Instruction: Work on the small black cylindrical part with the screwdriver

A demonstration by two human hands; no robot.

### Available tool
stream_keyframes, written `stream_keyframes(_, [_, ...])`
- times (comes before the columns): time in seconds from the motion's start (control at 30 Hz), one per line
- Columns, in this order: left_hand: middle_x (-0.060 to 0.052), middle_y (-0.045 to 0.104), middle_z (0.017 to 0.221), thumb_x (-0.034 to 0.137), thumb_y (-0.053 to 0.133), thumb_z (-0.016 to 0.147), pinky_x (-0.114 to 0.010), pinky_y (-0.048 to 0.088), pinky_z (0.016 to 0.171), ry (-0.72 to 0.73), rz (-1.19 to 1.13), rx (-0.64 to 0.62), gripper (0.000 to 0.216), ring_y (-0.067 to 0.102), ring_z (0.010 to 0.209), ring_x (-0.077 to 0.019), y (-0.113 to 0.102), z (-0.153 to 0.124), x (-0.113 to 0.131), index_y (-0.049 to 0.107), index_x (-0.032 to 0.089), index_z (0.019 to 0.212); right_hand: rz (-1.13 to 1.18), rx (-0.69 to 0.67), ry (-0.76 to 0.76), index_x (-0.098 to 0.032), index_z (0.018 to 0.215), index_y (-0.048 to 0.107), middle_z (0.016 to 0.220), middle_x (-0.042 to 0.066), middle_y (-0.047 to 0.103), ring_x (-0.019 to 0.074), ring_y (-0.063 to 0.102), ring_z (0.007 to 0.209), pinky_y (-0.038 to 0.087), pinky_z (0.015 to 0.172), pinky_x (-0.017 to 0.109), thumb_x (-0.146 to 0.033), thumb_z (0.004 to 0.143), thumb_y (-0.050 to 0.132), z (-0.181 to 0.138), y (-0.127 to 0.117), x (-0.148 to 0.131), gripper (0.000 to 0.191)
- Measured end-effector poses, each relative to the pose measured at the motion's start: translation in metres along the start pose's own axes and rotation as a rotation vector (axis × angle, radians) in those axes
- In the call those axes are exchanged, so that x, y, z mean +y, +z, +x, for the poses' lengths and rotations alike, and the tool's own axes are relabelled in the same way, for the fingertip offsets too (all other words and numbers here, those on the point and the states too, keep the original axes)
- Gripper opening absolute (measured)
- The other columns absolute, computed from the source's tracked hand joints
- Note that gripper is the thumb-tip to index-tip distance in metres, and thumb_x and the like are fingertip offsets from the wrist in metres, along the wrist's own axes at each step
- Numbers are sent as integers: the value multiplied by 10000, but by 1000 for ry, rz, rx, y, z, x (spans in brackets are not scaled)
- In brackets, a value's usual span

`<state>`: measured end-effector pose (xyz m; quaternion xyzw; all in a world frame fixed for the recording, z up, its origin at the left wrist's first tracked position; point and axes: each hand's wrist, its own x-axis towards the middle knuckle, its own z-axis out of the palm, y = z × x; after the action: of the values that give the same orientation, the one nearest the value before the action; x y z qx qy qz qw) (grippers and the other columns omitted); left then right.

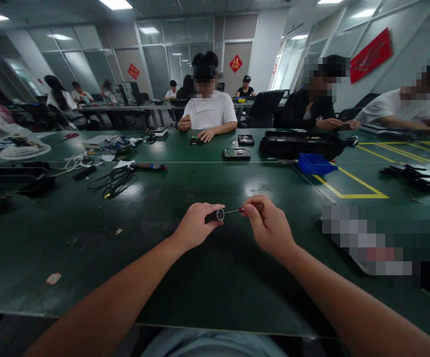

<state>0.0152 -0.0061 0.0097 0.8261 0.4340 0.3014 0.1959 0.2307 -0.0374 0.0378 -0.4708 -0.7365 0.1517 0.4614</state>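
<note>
Above the near middle of the green table, my left hand (193, 227) is closed around a short black cylinder (219, 215). The cylinder's round end has a silvery rim and faces right; its exact kind is unclear, though it resembles a flashlight. My right hand (270, 225) grips a screwdriver (241, 209) by its reddish handle, between thumb and fingers. The thin metal shaft points left and its tip reaches the cylinder's rimmed end. Whether the tip is inside or only against it, I cannot tell. Fingers hide most of both things.
Ahead lie hard drives (236, 154), a long black casing (302, 144) and a blue bin (317, 164). A corded electric screwdriver (150, 166) and its cable are left of centre. Across the table, a person (210, 111) handles a small device. A blurred-out object (363, 240) lies at right.
</note>
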Motion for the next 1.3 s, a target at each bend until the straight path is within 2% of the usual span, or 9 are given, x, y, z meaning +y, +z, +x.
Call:
stream_keyframes(0.17, [-31,697,1121,246,700,892,-427,434,989,4,19,-15,397,612,1057,-227,1,0,-1,632,287,1280,-95,-28,-71,-228,959,562,799,49,696,199,669,691,475,635,317,-319,982,482,0,-1,-6,124])
stream_keyframes(0.53, [-28,697,1107,256,723,873,-424,432,994,-8,22,-32,422,614,1054,-228,3,0,-2,635,294,1284,-161,-26,-62,-225,943,560,793,55,684,210,656,698,474,641,332,-317,983,481,0,0,-10,128])
stream_keyframes(0.87, [-44,695,1098,275,715,874,-423,451,998,-36,19,-41,418,618,1043,-237,2,0,-3,642,288,1286,-179,-48,-61,-226,943,563,790,53,680,209,650,693,470,629,334,-329,991,469,-1,-1,-7,147])
stream_keyframes(1.07, [-30,692,1074,270,701,886,-416,443,1014,-30,3,-36,408,621,1027,-230,1,0,-3,641,301,1288,-125,13,-66,-228,937,560,785,46,673,204,647,700,466,646,329,-323,989,468,-1,-2,-9,142])
stream_keyframes(1.3, [-28,690,1068,265,705,884,-416,440,1002,-26,14,-55,407,615,1023,-229,0,0,-1,641,293,1285,-109,-66,-36,-228,948,559,776,43,667,199,635,668,451,612,320,-345,997,455,1,-2,-8,165])
